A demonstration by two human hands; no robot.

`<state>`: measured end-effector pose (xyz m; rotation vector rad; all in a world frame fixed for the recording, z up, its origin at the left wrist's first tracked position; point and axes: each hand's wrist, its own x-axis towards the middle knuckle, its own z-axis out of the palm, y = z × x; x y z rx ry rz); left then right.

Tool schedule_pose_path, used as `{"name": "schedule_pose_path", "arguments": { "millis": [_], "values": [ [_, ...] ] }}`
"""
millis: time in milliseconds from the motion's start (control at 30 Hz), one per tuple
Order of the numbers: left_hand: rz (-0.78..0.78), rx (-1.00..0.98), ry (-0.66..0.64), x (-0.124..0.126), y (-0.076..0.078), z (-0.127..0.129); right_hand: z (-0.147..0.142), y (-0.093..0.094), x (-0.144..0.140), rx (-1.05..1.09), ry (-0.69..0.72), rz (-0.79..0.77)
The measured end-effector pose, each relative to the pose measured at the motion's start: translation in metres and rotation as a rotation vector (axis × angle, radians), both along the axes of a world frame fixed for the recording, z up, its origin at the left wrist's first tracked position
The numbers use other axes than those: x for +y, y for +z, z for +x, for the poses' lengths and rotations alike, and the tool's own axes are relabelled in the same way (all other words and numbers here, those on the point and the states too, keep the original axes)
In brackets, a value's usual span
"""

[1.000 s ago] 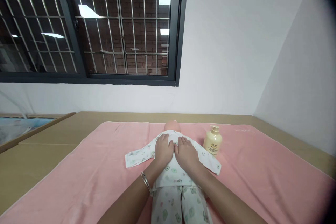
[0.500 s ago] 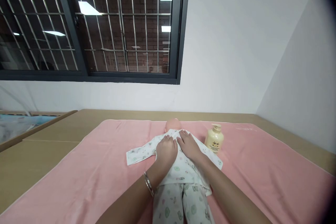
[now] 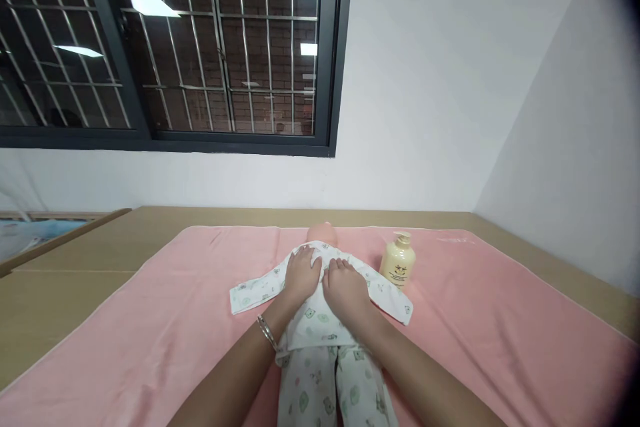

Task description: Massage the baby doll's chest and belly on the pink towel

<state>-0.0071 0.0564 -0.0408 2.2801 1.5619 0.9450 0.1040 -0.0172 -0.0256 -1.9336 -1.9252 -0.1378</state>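
Note:
A baby doll lies on its back or front, I cannot tell which, in a white printed long-sleeved shirt [image 3: 313, 327] and matching trousers [image 3: 306, 390]. Its bald head [image 3: 323, 233] shows beyond the collar. My left hand [image 3: 303, 275] rests on the shirt's upper left part, fingers stretched out and lying flat. Beside it, my right hand [image 3: 346, 290] presses on the middle of the shirt with its fingers curled down. Whatever lies under those fingertips is hidden. Both sleeves spread outward, the right one beside a pale yellow pump bottle [image 3: 399, 261].
A pink sheet [image 3: 160, 320] with some creases covers most of the wooden surface [image 3: 65, 300]. White wall [image 3: 410, 113] rises behind, with a dark-framed barred window [image 3: 225, 140] at upper left. Blue material [image 3: 55, 230] lies beyond the raised edge at left.
My left hand has gone from curled to flat and moved toward the shirt's left shoulder. My right hand has drawn lower, its fingers now bent. The view has shifted slightly.

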Motion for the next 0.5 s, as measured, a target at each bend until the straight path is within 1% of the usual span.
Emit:
{"name": "schedule_pose_path", "arguments": {
  "millis": [100, 233, 333, 500],
  "values": [
    [0.021, -0.011, -0.003, 0.000, -0.004, 0.001, 0.004, 0.000, 0.005, 0.044, 0.004, -0.010],
    [0.061, -0.002, 0.017, 0.000, -0.006, 0.002, 0.019, -0.003, 0.023, 0.118, 0.036, -0.038],
    [0.075, -0.008, 0.034, -0.001, -0.006, 0.003, 0.026, -0.009, 0.034, 0.155, 0.020, -0.064],
    [0.087, -0.025, 0.041, -0.003, -0.005, 0.004, 0.025, -0.016, 0.033, 0.173, 0.024, -0.015]
  ]
}}
